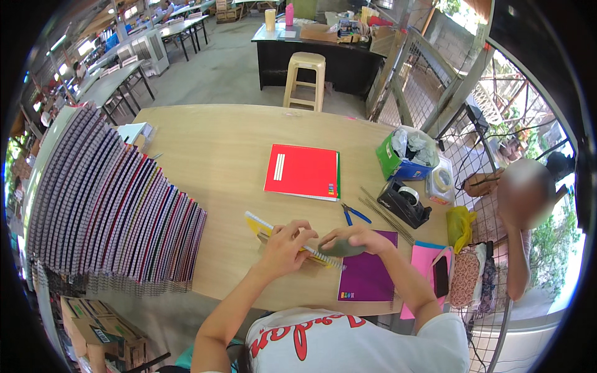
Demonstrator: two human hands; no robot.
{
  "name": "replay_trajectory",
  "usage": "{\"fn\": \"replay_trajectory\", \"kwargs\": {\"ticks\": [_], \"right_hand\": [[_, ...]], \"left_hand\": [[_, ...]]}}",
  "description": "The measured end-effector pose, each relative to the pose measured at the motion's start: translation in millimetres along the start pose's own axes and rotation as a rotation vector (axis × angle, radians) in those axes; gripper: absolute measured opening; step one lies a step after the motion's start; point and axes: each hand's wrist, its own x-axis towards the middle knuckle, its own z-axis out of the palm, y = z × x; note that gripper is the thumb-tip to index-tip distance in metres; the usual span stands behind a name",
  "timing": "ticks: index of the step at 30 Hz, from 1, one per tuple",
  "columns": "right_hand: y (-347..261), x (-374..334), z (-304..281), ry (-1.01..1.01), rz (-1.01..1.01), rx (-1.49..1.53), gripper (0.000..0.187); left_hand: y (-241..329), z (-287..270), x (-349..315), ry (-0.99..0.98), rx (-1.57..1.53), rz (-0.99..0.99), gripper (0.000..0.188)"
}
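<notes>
A yellow-covered notebook (258, 225) with a spiral coil along its upper edge stands tilted on the table. My left hand (286, 248) grips it near the middle, fingers bent over the coil. At the coil's near right end is my right hand (364, 239), its fingers stretched out and a grey-green pad (342, 248) lying against the palm. Whether the pad is worn or held cannot be made out. Below that hand lies a purple notebook (367, 280). A red notebook (303, 172) rests farther off, with blue-handled cutters (356, 215) and loose spiral coils (388, 216) to its right.
A tall stack of spiral notebooks (118, 205) fills the left side. To the right are a tape dispenser (404, 204), a box with plastic bags (407, 152), a yellow bag (459, 229) and a phone (440, 276). Another person (519, 248) is beyond the wire mesh.
</notes>
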Motion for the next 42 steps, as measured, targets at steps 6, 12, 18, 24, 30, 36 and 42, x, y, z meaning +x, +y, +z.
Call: {"fn": "replay_trajectory", "kwargs": {"ticks": [6,12,18,24,30,36,42], "right_hand": [[-15.4,-0.7,-8.4,0.108,0.031,-0.379,0.041],[14.3,-6.1,-3.0,0.129,0.300,-0.741,0.042],[10.9,1.8,8.8,0.179,0.215,-0.259,0.050],[12.2,14.7,2.9,0.267,0.195,-0.705,0.044],[-2.3,23.1,11.8,0.168,0.207,-0.694,0.043],[-0.2,22.8,18.2,0.184,0.271,-0.740,0.044],[-2.5,30.9,19.9,0.105,0.407,-0.948,0.046]], "left_hand": [[0.3,-3.2,0.4,0.013,-0.035,-0.005,0.062],[1.7,-2.9,1.2,0.022,-0.041,-0.005,0.061],[-0.7,-4.5,-2.4,0.038,-0.063,-0.024,0.063],[-8.1,-17.3,-6.7,0.138,0.114,-0.121,0.052],[-29.4,-27.0,-15.9,0.180,0.272,-0.194,0.043],[-36.6,-20.9,-18.1,0.199,0.142,-0.174,0.044],[-38.9,-22.5,-14.9,0.167,0.137,-0.181,0.043]]}}
